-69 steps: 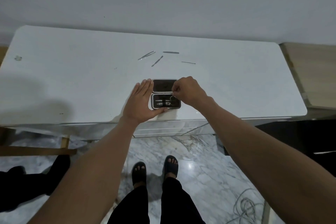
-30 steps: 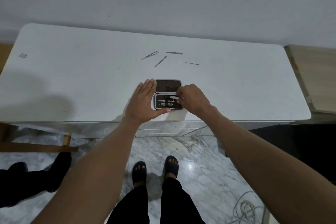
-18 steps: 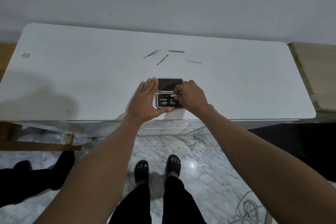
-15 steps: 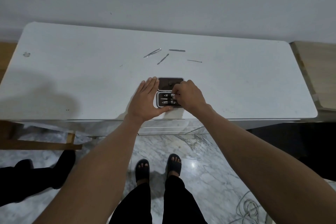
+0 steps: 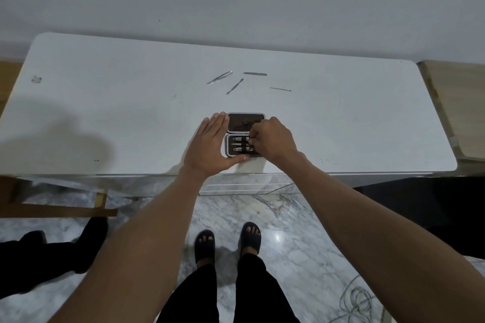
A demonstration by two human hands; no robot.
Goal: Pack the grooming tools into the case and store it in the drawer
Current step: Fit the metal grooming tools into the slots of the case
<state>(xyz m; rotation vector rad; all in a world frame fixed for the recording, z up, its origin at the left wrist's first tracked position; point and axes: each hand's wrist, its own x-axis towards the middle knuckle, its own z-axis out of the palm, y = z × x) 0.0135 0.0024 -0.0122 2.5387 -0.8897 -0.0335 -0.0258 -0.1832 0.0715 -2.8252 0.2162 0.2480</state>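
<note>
1. White table (image 5: pixel 105 113) against grey wall, bearing open case (image 5: pixel 245 123) near front edge, lid lying flat behind tray.
2. Left hand (image 5: pixel 212 147) spread flat, bracing case's left side.
3. Right hand (image 5: pixel 270 140) pinching tool inside tray; tools lying left-right.
4. Four loose tools (image 5: pixel 235 86) farther back.

Both forearms are bare, with no sleeves, watch or rings to be seen on the left hand (image 5: pixel 210 148) or the right hand (image 5: pixel 273 139). The legs are in black trousers (image 5: pixel 231 294), and the feet wear black open-toed slide sandals (image 5: pixel 252 235) that leave the toes showing.
</note>
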